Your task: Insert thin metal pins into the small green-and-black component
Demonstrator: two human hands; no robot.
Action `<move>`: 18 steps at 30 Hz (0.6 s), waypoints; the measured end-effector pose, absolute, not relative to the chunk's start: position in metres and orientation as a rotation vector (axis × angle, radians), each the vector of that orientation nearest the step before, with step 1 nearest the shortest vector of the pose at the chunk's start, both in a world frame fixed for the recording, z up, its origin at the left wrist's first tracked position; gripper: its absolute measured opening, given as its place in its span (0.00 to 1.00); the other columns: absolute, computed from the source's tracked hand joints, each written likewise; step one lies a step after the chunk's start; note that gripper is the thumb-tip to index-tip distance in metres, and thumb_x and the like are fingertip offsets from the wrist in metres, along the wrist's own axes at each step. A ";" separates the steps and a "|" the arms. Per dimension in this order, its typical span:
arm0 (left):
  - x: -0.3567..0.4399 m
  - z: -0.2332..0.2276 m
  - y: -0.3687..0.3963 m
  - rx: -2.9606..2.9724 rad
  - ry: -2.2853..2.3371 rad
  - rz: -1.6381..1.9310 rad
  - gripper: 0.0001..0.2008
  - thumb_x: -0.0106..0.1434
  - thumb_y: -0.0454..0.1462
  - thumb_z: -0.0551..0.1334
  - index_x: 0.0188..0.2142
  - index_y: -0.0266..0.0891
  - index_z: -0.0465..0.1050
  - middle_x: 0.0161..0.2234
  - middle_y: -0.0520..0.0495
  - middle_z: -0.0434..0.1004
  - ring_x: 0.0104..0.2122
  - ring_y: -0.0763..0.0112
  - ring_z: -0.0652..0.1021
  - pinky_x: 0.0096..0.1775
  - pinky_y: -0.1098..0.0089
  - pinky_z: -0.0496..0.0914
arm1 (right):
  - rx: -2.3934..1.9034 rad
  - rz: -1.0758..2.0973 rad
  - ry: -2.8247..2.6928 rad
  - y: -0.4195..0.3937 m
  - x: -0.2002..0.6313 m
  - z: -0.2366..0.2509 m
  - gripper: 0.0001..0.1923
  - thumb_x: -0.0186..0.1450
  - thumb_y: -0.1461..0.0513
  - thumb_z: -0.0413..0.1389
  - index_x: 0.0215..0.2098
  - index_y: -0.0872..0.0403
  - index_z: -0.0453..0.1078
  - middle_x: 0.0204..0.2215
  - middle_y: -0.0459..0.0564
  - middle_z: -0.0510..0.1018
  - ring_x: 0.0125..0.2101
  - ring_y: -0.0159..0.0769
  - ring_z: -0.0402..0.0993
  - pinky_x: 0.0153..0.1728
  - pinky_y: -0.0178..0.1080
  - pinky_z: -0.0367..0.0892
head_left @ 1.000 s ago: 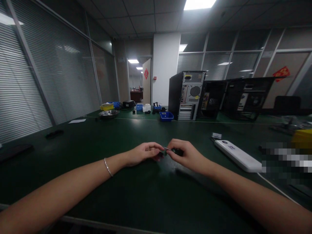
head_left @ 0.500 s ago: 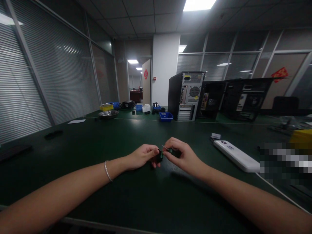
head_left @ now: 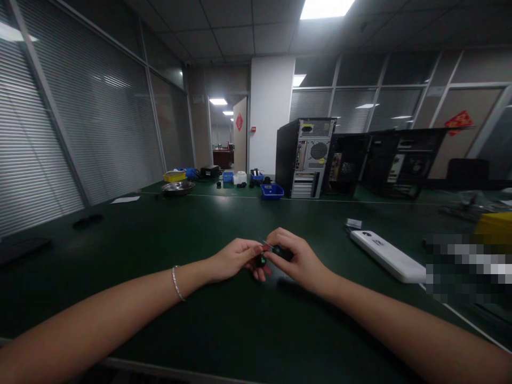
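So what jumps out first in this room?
Two hands meet mid-table: the left hand and right hand pinch a small dark part between their fingertips. Behind them stands an open computer tower at the far edge of the green table, and a white oblong device lies to the right.

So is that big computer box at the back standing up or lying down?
Standing up. The computer tower sits upright on the green table, taller than wide, its back panel with the fan grille facing the camera.
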State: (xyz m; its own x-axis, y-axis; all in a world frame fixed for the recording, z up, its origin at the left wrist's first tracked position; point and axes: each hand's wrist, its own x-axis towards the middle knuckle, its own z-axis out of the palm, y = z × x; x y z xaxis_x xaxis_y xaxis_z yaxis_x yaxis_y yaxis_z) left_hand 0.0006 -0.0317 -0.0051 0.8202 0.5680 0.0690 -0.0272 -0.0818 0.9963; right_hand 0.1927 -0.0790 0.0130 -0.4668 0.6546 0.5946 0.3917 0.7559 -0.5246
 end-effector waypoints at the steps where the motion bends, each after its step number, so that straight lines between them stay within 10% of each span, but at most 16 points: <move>1: 0.001 -0.005 -0.032 1.590 0.442 0.519 0.19 0.65 0.48 0.53 0.38 0.32 0.70 0.33 0.43 0.76 0.29 0.69 0.77 0.33 0.70 0.68 | -0.784 0.408 -2.122 -0.079 0.192 0.013 0.04 0.65 0.66 0.54 0.38 0.54 0.70 0.34 0.49 0.70 0.37 0.36 0.70 0.39 0.37 0.67; 18: 0.002 -0.004 -0.037 1.453 0.409 0.521 0.14 0.63 0.40 0.59 0.46 0.34 0.65 0.32 0.47 0.72 0.32 0.70 0.74 0.38 0.67 0.66 | -0.898 0.480 -2.026 -0.078 0.191 0.008 0.04 0.65 0.62 0.55 0.37 0.54 0.70 0.33 0.48 0.71 0.34 0.35 0.70 0.35 0.36 0.67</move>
State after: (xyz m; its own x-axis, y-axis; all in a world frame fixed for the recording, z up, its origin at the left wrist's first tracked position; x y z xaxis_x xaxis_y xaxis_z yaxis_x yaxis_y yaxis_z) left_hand 0.0024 -0.0369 -0.0036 0.8233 0.5655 0.0486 -0.0873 0.0416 0.9953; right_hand 0.1913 -0.0782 0.0079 -0.3840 0.7430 0.5482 0.4184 0.6693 -0.6140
